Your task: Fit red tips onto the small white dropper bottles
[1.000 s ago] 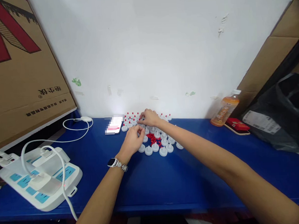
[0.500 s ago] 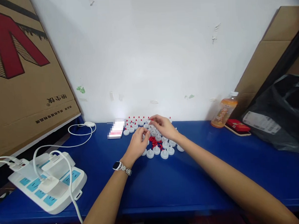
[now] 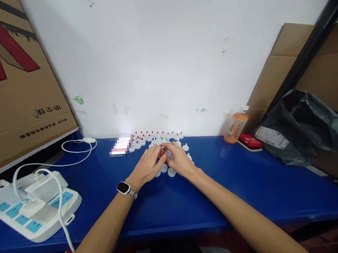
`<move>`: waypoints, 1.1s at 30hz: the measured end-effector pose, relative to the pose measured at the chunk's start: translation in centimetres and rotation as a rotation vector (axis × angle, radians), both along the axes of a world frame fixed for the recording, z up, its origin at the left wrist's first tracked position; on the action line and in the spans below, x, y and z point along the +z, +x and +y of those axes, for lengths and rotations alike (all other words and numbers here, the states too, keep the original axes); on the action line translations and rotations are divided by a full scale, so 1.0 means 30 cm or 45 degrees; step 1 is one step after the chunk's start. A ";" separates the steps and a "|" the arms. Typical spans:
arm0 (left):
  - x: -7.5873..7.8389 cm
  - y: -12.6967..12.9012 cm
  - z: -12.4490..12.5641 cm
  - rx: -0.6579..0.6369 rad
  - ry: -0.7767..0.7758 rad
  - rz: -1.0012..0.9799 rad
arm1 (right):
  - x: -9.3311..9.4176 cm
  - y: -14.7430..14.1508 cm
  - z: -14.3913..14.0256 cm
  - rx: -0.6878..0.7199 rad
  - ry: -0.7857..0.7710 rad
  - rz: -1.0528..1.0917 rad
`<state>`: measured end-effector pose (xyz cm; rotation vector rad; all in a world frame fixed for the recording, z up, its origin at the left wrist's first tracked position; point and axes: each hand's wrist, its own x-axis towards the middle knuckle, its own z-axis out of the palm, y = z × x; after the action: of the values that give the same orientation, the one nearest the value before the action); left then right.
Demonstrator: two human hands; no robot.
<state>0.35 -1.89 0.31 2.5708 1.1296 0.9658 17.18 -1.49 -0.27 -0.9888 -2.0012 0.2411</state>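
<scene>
My left hand (image 3: 150, 164) and my right hand (image 3: 179, 160) meet over a group of small parts on the blue table. Between the fingers of my right hand shows a white nozzle cap (image 3: 169, 154). My left fingers are pinched together, with a small red tip (image 3: 162, 153) showing at them; the fingers partly cover it. Around and beneath my hands lie several white nozzle caps without red tips, such as a near white cap (image 3: 171, 172). Behind them, toward the wall, stand several white caps with red tips (image 3: 152, 135) in rows. Loose red pieces are mostly hidden under my hands.
A phone with a blurred screen (image 3: 121, 145) lies left of the caps. At the left are a white power strip (image 3: 50, 225) with cables and a large cardboard box (image 3: 22, 99). On the right stand an orange drink bottle (image 3: 236, 126), a red box (image 3: 249, 140) and a black plastic bag (image 3: 300, 128).
My hands have come together over the near part of the group; my right hand has drawn back from the rows of red-tipped caps. The camera view has shifted to the right.
</scene>
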 end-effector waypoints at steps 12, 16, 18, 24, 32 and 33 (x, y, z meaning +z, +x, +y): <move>-0.015 -0.015 0.055 0.068 -0.068 -0.258 | -0.003 0.020 -0.030 0.074 -0.128 0.260; -0.009 -0.019 0.051 0.018 -0.073 -0.204 | -0.017 0.023 -0.028 0.119 -0.172 0.261; -0.002 -0.018 0.048 0.011 -0.065 -0.202 | -0.014 0.025 -0.030 0.133 -0.190 0.241; 0.009 0.019 0.041 0.094 -0.197 -0.394 | 0.020 0.024 -0.050 -0.037 0.057 0.009; -0.009 -0.013 0.098 0.178 -0.651 -0.896 | 0.022 0.051 -0.042 -0.229 0.261 -0.069; -0.007 -0.034 0.106 0.230 -0.639 -0.941 | 0.018 0.066 -0.033 -0.271 0.253 0.008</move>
<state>-0.69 1.30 0.10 1.5352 1.1760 1.3056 19.16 -2.48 0.27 -1.0602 -1.8559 -0.0698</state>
